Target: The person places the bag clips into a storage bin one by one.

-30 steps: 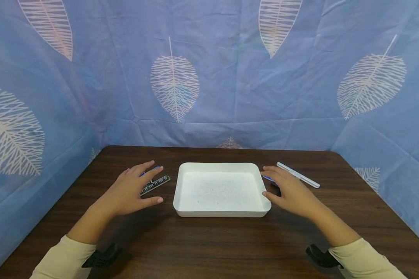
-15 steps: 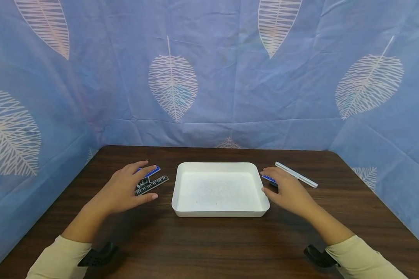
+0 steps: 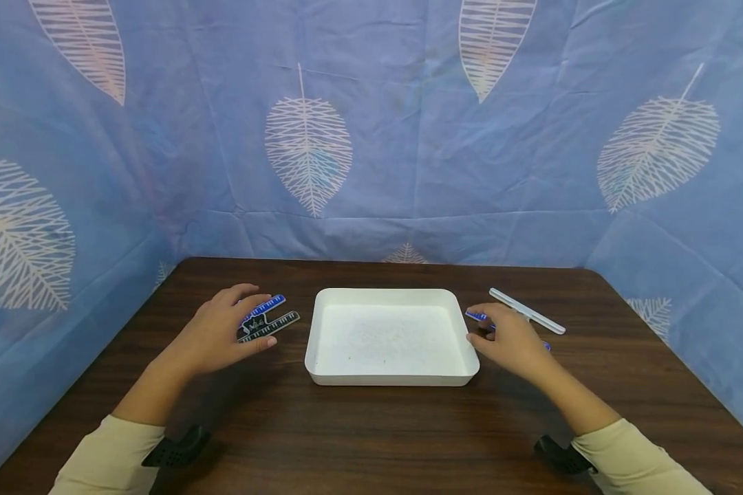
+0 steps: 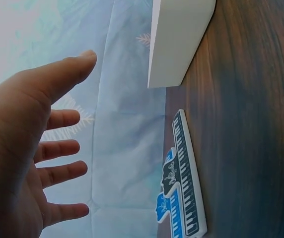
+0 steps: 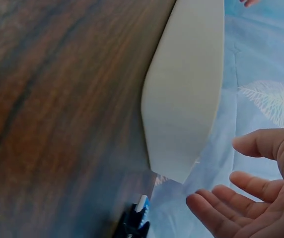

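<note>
My left hand [image 3: 213, 333] hovers over two clips with a piano-key print, fingers spread and holding nothing. The black clip [image 3: 275, 326] lies nearer me, the blue clip [image 3: 267, 304] just behind it; the hand hides their left ends in the head view. Beside the right wall of a white tray [image 3: 392, 380], my right hand [image 3: 514, 340] hangs with loosely bent fingers and a gap between thumb and fingertips. Beneath it, a blue printed piece [image 3: 475, 315] shows past the fingers, mostly hidden. In the right wrist view, a black clip body [image 5: 129, 220] with a blue face stands below the fingertips.
A long pale bar [image 3: 526, 311] lies slantwise behind the right hand. The tray stands mid-table between the hands, with small specks on its floor. Blue leaf-print cloth [image 3: 371, 151] hangs around the back and sides of the dark wooden table [image 3: 371, 440].
My left hand has drawn slightly left, uncovering more of the blue and black clips. The right hand's fingers have dipped and bent a little more, and a blue end now shows beside its wrist.
</note>
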